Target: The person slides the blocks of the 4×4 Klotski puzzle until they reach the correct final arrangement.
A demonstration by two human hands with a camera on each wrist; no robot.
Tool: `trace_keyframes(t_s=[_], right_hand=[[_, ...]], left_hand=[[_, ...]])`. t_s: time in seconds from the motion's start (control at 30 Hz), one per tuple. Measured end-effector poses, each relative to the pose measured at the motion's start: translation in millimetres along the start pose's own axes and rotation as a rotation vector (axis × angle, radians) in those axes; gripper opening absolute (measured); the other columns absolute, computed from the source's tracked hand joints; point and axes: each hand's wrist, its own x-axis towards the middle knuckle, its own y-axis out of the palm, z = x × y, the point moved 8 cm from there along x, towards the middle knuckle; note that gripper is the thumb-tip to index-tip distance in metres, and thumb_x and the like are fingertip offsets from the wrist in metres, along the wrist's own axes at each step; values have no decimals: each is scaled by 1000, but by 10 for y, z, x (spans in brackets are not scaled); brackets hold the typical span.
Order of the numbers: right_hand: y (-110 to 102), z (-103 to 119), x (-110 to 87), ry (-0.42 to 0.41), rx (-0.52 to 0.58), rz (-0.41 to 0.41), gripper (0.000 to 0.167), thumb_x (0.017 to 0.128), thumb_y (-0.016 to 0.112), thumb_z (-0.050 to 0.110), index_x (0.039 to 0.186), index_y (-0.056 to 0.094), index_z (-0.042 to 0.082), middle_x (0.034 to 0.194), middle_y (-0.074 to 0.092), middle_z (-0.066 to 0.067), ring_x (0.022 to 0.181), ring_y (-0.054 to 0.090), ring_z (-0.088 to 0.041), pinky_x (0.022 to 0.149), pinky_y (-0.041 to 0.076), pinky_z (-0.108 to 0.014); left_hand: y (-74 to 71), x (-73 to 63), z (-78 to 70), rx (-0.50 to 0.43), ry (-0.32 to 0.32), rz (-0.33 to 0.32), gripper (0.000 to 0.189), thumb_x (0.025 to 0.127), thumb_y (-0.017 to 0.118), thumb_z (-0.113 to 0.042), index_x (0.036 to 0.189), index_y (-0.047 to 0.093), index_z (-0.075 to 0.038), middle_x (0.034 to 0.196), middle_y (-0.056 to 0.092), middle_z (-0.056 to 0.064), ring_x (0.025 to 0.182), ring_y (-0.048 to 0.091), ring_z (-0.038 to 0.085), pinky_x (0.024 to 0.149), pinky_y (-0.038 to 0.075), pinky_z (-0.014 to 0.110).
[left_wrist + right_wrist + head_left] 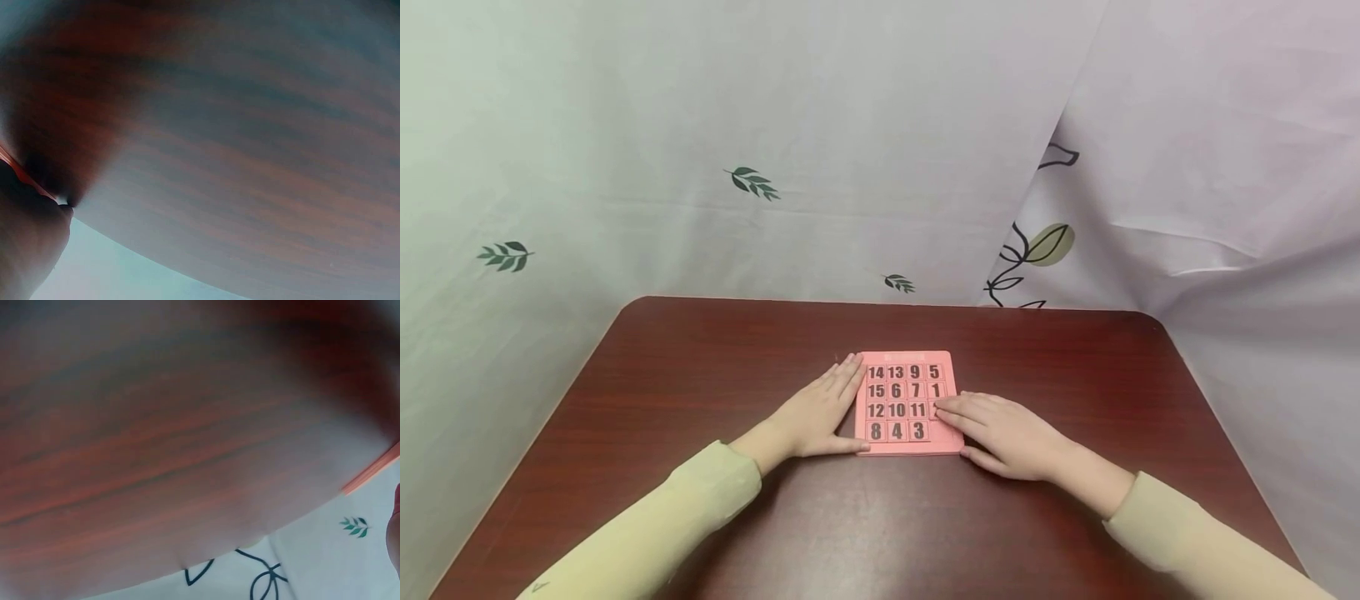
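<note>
A pink sliding number puzzle [906, 448] lies flat on the brown table, with black numerals on its square tiles. The bottom row shows 8, 4 and 3, then a gap at the right corner. My left hand [820, 414] lies along the puzzle's left side, fingers straight, thumb at the lower left corner. Fingertips of my right hand [1011, 433] rest on the rightmost tile [933, 410] of the third row, covering most of its numeral; the thumb is near the lower right corner. In the right wrist view only the puzzle's thin edge [372, 469] shows.
The dark red-brown wooden table [715, 350] has rounded far corners and reflects light near its front. Behind it hangs a pale curtain [850, 125] with leaf prints, folding round to both sides. Light sleeves [655, 525] cover both forearms.
</note>
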Motion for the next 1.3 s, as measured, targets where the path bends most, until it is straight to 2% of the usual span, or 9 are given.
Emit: trace_keyframes(t_s=[0.33, 0.57, 0.73, 0.93, 1.13, 1.3], right_hand=[[-1, 56, -90, -17, -14, 19, 58, 97, 75, 32, 147, 62, 7, 153, 63, -6, 140, 62, -26, 113, 54, -49], [-19, 175, -176, -44, -13, -3, 60, 94, 78, 32, 147, 62, 8, 152, 63, -5, 138, 63, -25, 110, 56, -48], [-28, 165, -174, -46, -13, -15, 59, 94, 77, 33, 146, 63, 8, 151, 64, -5, 139, 63, -25, 111, 56, -48], [-40, -24, -49, 21, -2, -12, 58, 95, 78, 33, 146, 64, 7, 151, 64, -7, 139, 62, -28, 112, 54, -50], [33, -234, 116, 136, 27, 87, 58, 100, 71, 37, 151, 60, 10, 156, 60, -6, 144, 58, -28, 119, 50, -50], [69, -236, 151, 137, 36, 122, 60, 101, 69, 37, 154, 57, 10, 159, 58, -7, 146, 56, -29, 120, 48, -51]], left_hand=[[5, 13, -5, 3, -6, 7, 119, 93, 60, -75, 167, 15, 7, 178, 8, 24, 167, 12, 37, 136, 22, 47], [-1, 12, -6, 5, -2, 1, 119, 93, 61, -74, 167, 15, 7, 178, 9, 25, 167, 12, 37, 136, 22, 48], [4, 10, -1, 6, -2, 0, 119, 93, 61, -74, 167, 16, 7, 177, 10, 25, 167, 12, 38, 136, 22, 48], [21, 6, 7, 12, -3, 3, 119, 93, 60, -75, 167, 15, 7, 177, 9, 25, 167, 12, 38, 136, 22, 48], [21, 2, 5, 28, 1, -3, 119, 93, 61, -74, 167, 17, 8, 177, 11, 26, 166, 13, 38, 136, 22, 48], [12, 5, 0, 33, 7, -5, 119, 93, 60, -75, 167, 16, 7, 177, 11, 26, 166, 13, 38, 135, 22, 48]])
